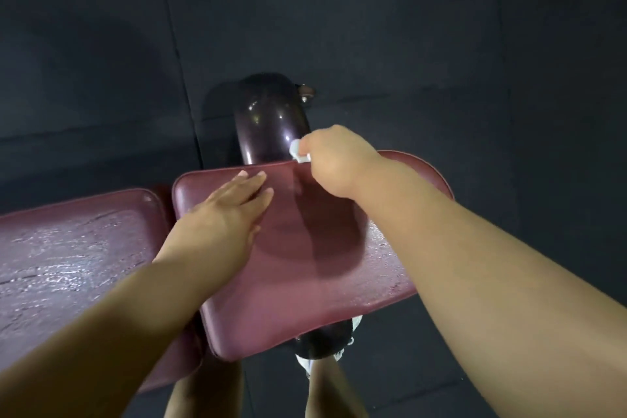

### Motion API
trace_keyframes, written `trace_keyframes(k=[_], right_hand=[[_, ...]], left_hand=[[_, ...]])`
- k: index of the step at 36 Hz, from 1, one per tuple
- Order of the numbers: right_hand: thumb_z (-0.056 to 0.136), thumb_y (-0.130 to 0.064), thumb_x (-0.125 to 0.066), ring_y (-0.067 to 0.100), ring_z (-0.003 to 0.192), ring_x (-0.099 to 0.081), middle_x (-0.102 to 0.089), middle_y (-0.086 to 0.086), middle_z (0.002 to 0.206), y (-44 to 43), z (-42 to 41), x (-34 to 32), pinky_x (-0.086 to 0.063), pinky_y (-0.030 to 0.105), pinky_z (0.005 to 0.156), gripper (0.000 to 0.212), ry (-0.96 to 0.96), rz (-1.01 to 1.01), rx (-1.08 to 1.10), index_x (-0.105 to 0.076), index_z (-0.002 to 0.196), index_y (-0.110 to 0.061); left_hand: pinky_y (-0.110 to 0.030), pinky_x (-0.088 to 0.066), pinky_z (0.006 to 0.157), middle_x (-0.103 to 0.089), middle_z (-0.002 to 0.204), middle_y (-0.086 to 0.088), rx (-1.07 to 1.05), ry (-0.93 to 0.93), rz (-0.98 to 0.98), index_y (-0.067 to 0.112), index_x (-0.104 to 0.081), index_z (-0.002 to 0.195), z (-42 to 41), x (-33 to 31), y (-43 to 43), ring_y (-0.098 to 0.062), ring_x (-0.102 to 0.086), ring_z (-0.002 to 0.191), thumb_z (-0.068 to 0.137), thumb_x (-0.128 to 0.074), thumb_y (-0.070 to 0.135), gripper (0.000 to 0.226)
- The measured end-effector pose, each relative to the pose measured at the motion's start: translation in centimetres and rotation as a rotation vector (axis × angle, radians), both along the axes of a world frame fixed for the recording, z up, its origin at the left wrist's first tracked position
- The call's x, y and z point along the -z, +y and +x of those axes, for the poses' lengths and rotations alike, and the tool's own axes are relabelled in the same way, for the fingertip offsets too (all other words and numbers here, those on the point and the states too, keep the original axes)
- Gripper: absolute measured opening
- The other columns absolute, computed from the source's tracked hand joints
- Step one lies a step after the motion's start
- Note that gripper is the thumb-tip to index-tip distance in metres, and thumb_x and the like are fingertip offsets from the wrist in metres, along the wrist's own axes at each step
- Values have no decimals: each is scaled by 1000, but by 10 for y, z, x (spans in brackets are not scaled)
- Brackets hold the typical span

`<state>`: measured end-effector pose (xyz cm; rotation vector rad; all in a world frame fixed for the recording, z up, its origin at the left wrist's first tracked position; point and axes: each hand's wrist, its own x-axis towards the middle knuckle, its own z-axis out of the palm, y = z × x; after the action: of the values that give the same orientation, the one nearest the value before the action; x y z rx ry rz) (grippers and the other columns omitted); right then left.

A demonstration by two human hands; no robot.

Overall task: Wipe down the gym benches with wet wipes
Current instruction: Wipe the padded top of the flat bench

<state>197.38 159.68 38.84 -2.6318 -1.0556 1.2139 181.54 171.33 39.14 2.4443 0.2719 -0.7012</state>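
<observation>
we judged the job partly done: the left pad [68, 248] glistened wet, while our right hand [334, 159] pinched the bunched wet wipe [297, 151] at the seat pad [288, 282]'s far edge (centre looked dry); left hand [230, 204] lay flat, bracing.

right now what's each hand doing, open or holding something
Left hand: open, fingers flat on the seat pad.
Right hand: gripping a white wipe at the pad's far edge.

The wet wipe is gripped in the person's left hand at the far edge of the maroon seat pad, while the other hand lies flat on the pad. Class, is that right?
Not quite. The head view shows the right hand gripping the wet wipe at the seat pad's far edge; the left hand lies flat.
</observation>
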Motion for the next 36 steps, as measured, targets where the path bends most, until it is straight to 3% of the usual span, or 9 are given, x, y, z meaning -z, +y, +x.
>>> trace_keyframes(k=[4,10,14,19,22,24,27,31,36], right_hand=[[85,0,-43,31,87,-54,-57,10,95,2,-4,-3,-35,30,67,38,-16,-22,10,-63,111,-19],[83,-2,-45,33,93,-60,-64,15,106,-23,21,-5,-40,28,72,36,-86,-316,162,-66,107,-19],[83,-4,-46,33,88,-57,-65,17,108,2,9,5,-44,30,74,31,-95,-340,159,-67,104,-13],[87,-3,-47,33,110,-57,-62,13,117,65,-24,12,-48,31,86,36,71,-177,101,-65,116,-14],[81,7,-43,37,109,-56,-63,18,117,86,-41,9,-52,42,86,41,147,-100,38,-63,115,-8],[81,7,-43,35,100,-58,-63,17,113,85,-43,6,-51,35,78,40,148,-86,40,-62,113,-10],[85,3,-43,29,86,-53,-61,11,100,76,-41,1,-36,25,69,37,82,-123,71,-63,102,-23],[85,6,-41,30,76,-48,-49,8,81,82,-46,-4,-37,30,64,27,-12,-240,83,-46,82,-20],[88,3,-43,33,102,-55,-58,11,106,121,-62,0,-36,28,74,40,107,-257,58,-63,112,-21]], left_hand=[[-26,-29,102,-36,149,1,-14,-30,-15,14,-52,133,-6,-1,10,-17,-28,140,88,-61,12,46],[-35,-37,105,-17,156,-1,-131,52,62,21,-40,142,-17,-3,26,-18,-11,145,94,-51,23,49],[-36,-39,104,-11,158,-2,-117,38,13,22,-38,143,-25,0,32,-17,-8,146,95,-51,17,50],[-35,-47,93,-35,149,2,-135,-48,17,19,-55,131,-27,1,46,-17,-39,134,87,-63,16,44],[-43,-56,67,-61,123,-7,-117,-60,62,10,-70,102,-40,0,63,-30,-65,100,65,-81,7,39],[-46,-55,67,-65,114,-11,-112,-47,109,8,-71,100,-52,0,75,-35,-65,94,64,-81,5,38],[-50,-53,77,-64,114,-12,-130,-33,177,6,-69,106,-68,1,94,-38,-61,102,63,-81,6,44],[-50,-47,92,-49,134,-11,-249,54,159,9,-59,125,-88,-2,112,-35,-45,122,78,-69,7,48],[-48,-48,90,-39,141,-5,-363,93,163,17,-51,134,-109,-7,127,-26,-34,131,84,-64,12,52]])
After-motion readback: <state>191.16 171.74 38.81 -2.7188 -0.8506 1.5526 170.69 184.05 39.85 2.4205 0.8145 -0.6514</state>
